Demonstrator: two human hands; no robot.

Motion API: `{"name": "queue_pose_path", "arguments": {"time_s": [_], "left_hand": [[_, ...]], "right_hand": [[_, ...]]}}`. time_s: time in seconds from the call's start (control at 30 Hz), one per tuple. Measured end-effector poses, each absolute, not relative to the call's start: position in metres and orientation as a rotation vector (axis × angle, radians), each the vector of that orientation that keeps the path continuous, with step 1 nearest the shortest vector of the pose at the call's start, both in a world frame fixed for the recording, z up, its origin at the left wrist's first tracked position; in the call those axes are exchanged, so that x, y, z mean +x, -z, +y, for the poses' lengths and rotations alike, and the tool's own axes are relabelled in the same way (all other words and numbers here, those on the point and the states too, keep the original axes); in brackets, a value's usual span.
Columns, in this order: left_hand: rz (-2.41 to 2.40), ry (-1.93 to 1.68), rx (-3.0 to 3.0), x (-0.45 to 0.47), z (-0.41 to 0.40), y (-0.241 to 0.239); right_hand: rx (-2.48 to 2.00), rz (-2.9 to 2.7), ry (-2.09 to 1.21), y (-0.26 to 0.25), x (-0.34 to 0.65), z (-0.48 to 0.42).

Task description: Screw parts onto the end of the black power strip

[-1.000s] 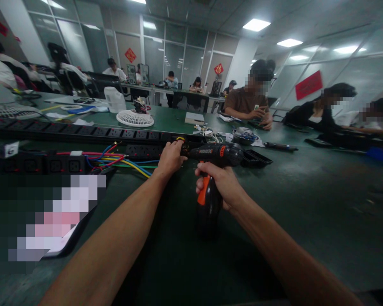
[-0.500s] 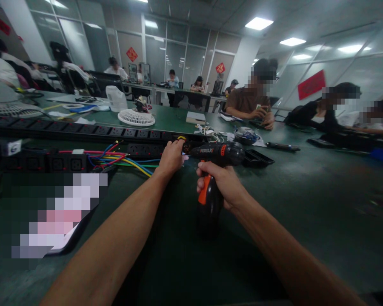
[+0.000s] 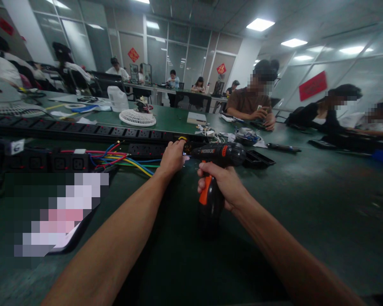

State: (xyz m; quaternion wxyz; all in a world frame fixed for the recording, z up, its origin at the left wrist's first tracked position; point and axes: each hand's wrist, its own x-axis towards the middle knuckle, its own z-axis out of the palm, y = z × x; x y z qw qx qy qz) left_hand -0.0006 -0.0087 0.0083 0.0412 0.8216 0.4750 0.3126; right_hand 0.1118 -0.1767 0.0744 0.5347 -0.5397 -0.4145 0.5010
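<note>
My right hand (image 3: 221,180) is wrapped round the grip of a black and orange cordless drill (image 3: 210,199), held upright with its nose pointing left. My left hand (image 3: 172,157) is closed at the end of a black socket strip (image 3: 147,150), by the drill's nose. What its fingers grip is hidden, though a yellow piece and a small bright light show beside them. Left of that hand, red, blue, yellow and green wires (image 3: 124,158) run between the strip and a row of black sockets (image 3: 59,161). The drill's tip is too dark to make out.
A longer socket strip (image 3: 67,126) lies behind. A white fan grille (image 3: 138,118), a white jug (image 3: 117,99), loose cables (image 3: 214,135) and a black tray (image 3: 258,159) are on the green table (image 3: 306,212). A phone-like blurred device (image 3: 64,221) lies front left. Several people sit beyond.
The view has shifted very slightly. Both hands and the drill hold nearly the same positions.
</note>
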Motion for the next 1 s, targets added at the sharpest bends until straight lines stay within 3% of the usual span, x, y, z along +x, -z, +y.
{"name": "queue_pose_path", "arguments": {"time_s": [1.0], "left_hand": [[1.458,-0.944,2.524,-0.0005,-0.0058,-0.0065]], "right_hand": [[-1.247,-1.022,-1.159,-0.0746,0.107,-0.1738]]}}
